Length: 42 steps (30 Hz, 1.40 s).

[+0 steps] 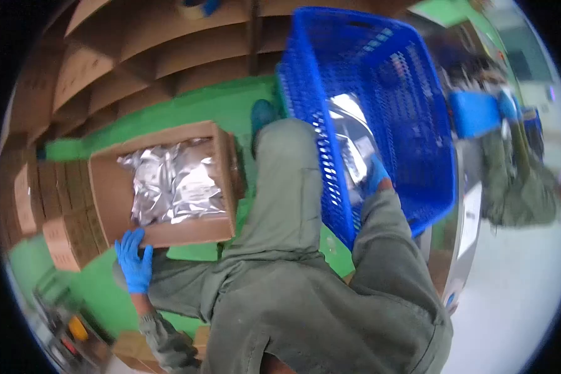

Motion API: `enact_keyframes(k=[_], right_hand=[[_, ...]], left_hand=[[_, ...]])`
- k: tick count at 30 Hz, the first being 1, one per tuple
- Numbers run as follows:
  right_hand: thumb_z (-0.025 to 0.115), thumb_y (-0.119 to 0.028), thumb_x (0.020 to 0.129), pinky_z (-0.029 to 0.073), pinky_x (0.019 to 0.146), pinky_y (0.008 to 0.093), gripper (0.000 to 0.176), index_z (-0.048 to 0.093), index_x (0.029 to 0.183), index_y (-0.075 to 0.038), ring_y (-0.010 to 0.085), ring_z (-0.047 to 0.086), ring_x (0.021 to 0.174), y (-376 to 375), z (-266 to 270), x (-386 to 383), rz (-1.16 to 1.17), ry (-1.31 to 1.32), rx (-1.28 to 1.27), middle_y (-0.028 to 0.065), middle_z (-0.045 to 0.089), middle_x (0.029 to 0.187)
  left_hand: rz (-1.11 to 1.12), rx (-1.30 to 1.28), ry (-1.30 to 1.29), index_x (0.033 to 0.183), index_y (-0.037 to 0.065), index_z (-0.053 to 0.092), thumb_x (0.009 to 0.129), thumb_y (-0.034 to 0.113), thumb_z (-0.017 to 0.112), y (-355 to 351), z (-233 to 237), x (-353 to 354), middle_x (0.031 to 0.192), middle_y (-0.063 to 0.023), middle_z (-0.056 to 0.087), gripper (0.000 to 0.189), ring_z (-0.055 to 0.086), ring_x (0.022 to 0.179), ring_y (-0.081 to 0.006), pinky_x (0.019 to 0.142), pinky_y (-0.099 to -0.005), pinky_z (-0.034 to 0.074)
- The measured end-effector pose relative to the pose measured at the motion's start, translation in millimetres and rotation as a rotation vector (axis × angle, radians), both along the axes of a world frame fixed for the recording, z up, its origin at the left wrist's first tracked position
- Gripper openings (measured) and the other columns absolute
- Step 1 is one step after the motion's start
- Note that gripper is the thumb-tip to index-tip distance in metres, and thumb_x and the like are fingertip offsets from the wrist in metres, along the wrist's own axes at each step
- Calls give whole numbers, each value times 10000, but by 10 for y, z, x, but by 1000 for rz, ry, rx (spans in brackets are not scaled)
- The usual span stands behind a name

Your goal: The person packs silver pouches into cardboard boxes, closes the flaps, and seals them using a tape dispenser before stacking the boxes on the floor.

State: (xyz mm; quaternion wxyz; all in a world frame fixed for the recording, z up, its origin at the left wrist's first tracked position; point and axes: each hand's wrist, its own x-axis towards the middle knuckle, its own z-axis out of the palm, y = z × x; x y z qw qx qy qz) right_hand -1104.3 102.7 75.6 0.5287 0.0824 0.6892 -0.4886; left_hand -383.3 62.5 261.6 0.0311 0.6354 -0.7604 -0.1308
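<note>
You're handling the pouch [351, 134] in the basket [417, 168]; your right hand [376, 174] is at it, grip hidden. Left of the basket, your left hand [134, 263], fingers spread, touches the box [184, 235]. Moving the slick-looking pouch would call for a secure pinch.

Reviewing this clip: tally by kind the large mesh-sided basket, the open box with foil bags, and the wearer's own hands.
Large blue plastic basket: 1
Open brown cardboard box: 1
Blue-gloved hands: 2 (left hand, right hand)
Total: 4
Silver foil bags overlap, so I left them uncounted.
</note>
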Motion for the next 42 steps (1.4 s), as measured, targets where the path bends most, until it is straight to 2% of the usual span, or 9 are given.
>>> enact_keyframes(k=[3,4,11,15,22,29,32,37,42], right_hand=[[544,-570,896,511,830,448,603,603,1245,-81,259,642,971,-304,381,364,0,-74,81,71,652,1164],[554,-550,892,525,806,415,577,607,1235,-89,229,647,963,-153,-218,-1,87,-302,-254,71,650,1166],[772,-532,721,512,835,400,726,625,1127,52,325,661,947,-1560,781,-850,668,1635,437,229,686,1045],[779,-485,746,511,845,386,731,580,1232,24,308,681,995,-1766,3089,1162,695,1869,18,195,696,1079],[821,-126,771,530,798,322,411,647,1106,36,180,684,918,-1675,4185,2791,608,1953,-943,143,720,1040],[834,-158,707,529,846,348,482,631,1123,-21,197,672,936,-2117,3751,4393,1405,1238,-1105,131,699,1012],[748,-178,757,503,879,429,381,626,1088,-34,342,633,971,-2485,2657,4627,1100,1581,-1223,151,663,993],[667,-115,806,517,841,419,210,670,1009,-61,339,647,929,-2208,2441,3443,1019,1686,-877,141,680,981],[643,-289,852,531,801,425,253,689,978,-74,353,677,881,-1571,2105,1187,652,1564,-130,174,696,950]], left_hand=[[16,-16,16,1174,94,647,839,304,681,-33,45,-38,1234,-117,633,397,521,1234,-346,1132,-553,241],[37,-4,12,1159,91,651,832,307,685,-66,97,-88,1227,-117,637,393,526,1229,-345,1126,-551,252],[70,-102,29,1164,118,651,823,367,693,45,49,-52,1184,-87,652,424,540,1215,-306,1130,-549,258],[86,-141,51,1163,120,651,830,382,688,93,-49,-17,1177,-85,654,425,538,1218,-310,1137,-548,248],[78,-208,92,1170,104,639,841,427,674,163,-133,25,1222,-90,628,463,516,1239,-310,1136,-552,250],[125,-225,197,1176,110,627,806,342,728,204,-76,48,1193,-109,637,449,556,1185,-326,1119,-547,292],[97,-260,170,1152,90,630,786,326,749,202,-159,93,1105,-141,648,452,589,1080,-327,1010,-497,394],[85,-253,38,1192,49,579,767,356,775,-248,21,-53,1182,-150,595,560,560,1060,-341,921,-436,440],[-302,-122,42,1432,-7,364,468,499,897,-1536,-319,-349,1444,-283,398,1213,404,1325,-431,1112,-464,332]])
